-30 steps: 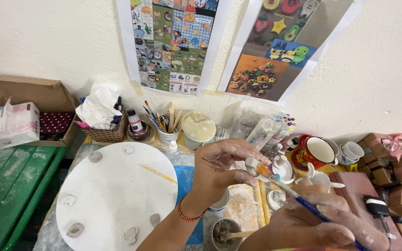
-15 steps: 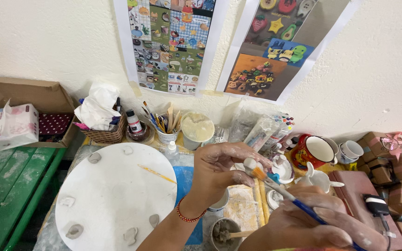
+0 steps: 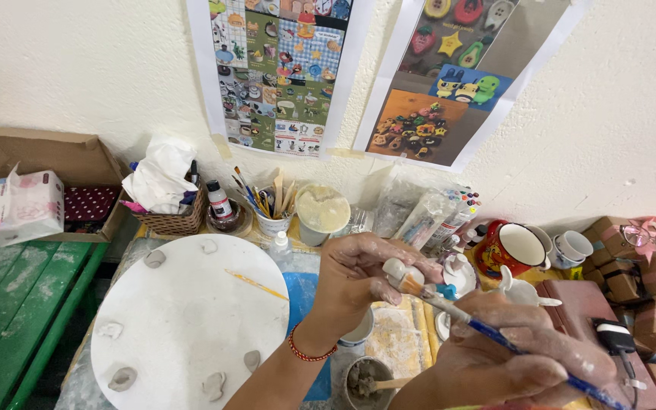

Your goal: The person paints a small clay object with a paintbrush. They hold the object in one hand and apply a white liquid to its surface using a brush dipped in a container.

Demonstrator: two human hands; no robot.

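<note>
While the left hand (image 3: pixel 358 277) pinches a small clay piece (image 3: pixel 398 271), the right hand (image 3: pixel 521 357) (clay-smeared) grips a brush (image 3: pixel 495 334).

Open room is found over the middle of the white board (image 3: pixel 184 319); its rim is dotted with clay pieces (image 3: pixel 154 259). The wall side is blocked by a basket (image 3: pixel 172 220), brush cup (image 3: pixel 271 222) and tub (image 3: pixel 320 215). Mugs (image 3: pixel 512 247) and boxes (image 3: pixel 651 292) crowd the right.

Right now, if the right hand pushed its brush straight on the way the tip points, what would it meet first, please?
The right hand aims the blue-handled brush up-left; its tip is already at the small pale clay piece held in the left hand, so probably that piece.
</note>
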